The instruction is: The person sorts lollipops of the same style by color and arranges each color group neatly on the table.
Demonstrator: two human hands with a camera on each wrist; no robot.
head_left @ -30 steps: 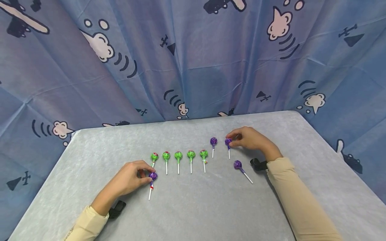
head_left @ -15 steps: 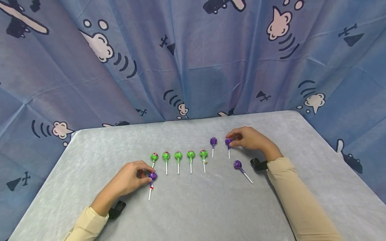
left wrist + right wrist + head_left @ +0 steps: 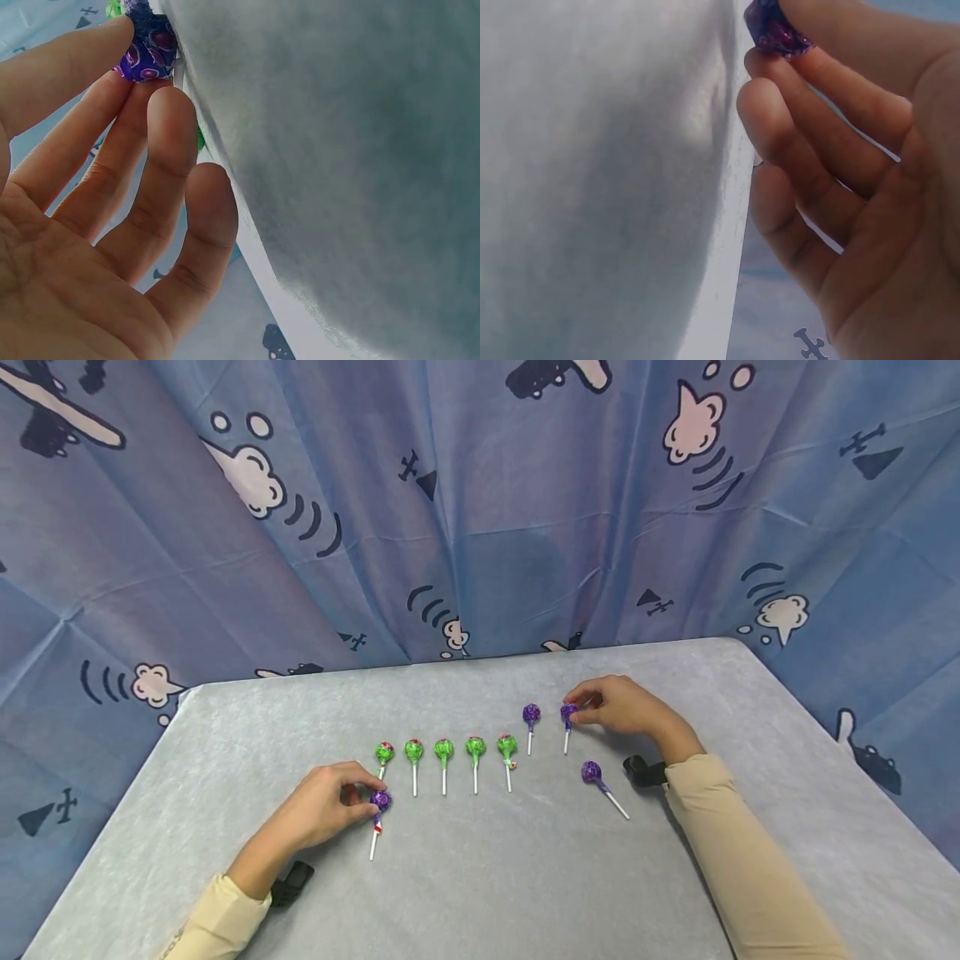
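Note:
In the head view my left hand [image 3: 324,803] pinches the head of a purple lollipop [image 3: 382,800] between thumb and fingers, its white stick towards me. That same purple wrapper [image 3: 152,49] shows between thumb and fingertips in the left wrist view. Just behind it lies a green lollipop [image 3: 385,752], its stick partly covered. On the right, my right hand [image 3: 621,705] pinches the head of another purple lollipop [image 3: 567,713], also seen as a purple wrapper [image 3: 775,28] in the right wrist view. A purple lollipop [image 3: 531,714] lies just left of it, stick towards me.
Several green lollipops [image 3: 444,750] lie in a row across the middle of the grey-white table [image 3: 480,877]. Nearer the right sleeve, a purple lollipop [image 3: 592,772] lies slanted. A blue patterned curtain [image 3: 495,577] hangs behind the table's back edge.
The stick of the purple lollipop in my right hand has swung slightly to the left. My left hand and the other lollipops stay where they were.

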